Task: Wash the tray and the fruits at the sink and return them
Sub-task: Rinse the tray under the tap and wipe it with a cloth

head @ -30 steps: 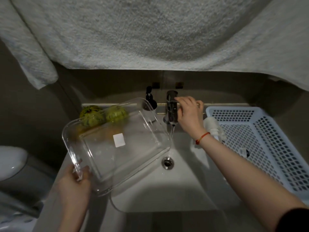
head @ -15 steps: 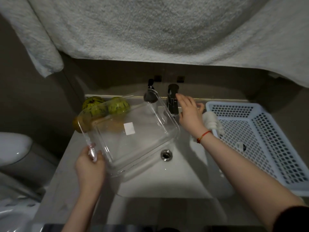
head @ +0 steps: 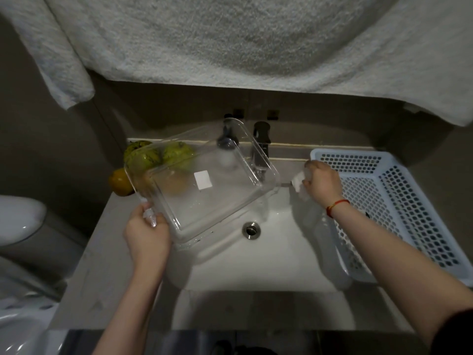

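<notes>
Two hands are at work over the sink. Nearest, the left hand grips the tray by its near-left edge, fingers curled round the rim. I think it holds just one edge so the tray can tip and let water run off into the bowl. The tray is clear and has nothing in it but a small white sticker. It hangs tilted above the left part of the sink, near edge low by the drain, far edge high by the tap. Its long side runs from the near left to the far right, and its far corner points at the tap.

Over to the right, the right hand pinches a white cloth, just beside the basket. It looks ready to wipe the tray.

Farther back, the fruits sit on the desk at the far left, partly seen through the tray. They wait there, probably so the tray can be washed first. Some are green and one is orange. A soap bottle stands behind the tray, beside the tap.
</notes>
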`<act>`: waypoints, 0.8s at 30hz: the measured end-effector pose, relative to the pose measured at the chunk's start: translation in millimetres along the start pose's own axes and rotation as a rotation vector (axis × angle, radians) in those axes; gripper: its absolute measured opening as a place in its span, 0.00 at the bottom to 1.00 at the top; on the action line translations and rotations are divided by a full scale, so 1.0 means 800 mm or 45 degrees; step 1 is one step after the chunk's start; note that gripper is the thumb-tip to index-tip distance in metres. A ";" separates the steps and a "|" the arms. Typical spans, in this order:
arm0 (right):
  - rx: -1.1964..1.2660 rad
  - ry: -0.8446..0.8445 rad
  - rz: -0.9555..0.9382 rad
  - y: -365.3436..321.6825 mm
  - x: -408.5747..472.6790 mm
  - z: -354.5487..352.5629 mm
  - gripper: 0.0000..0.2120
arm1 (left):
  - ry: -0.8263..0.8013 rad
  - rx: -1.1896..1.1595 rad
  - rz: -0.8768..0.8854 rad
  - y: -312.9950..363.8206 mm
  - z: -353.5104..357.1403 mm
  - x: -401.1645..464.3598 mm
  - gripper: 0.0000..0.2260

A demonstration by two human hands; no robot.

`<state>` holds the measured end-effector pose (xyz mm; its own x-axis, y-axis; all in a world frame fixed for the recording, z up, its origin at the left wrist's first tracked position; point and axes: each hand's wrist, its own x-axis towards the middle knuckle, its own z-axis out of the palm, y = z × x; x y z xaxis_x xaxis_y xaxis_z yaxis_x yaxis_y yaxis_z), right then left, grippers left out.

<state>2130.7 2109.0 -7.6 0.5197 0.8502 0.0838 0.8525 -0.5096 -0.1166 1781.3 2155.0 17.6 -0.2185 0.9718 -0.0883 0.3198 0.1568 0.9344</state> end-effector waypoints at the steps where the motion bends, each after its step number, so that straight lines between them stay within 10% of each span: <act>1: -0.031 -0.048 -0.013 0.001 0.000 0.001 0.20 | 0.004 -0.002 0.004 0.000 0.000 0.000 0.16; 16: -0.601 -0.099 -0.049 -0.014 0.001 0.028 0.16 | 0.029 0.019 0.060 0.009 -0.010 -0.011 0.17; 24: 1.203 0.399 0.600 -0.004 0.014 -0.009 0.17 | 0.035 -0.001 0.064 0.015 -0.016 -0.009 0.17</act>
<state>2134.2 2119.2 1.1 0.8867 0.4578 0.0640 0.2479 -0.3539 -0.9018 1774.8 2147.3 34.0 -0.2272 0.9733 -0.0315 0.3303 0.1075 0.9377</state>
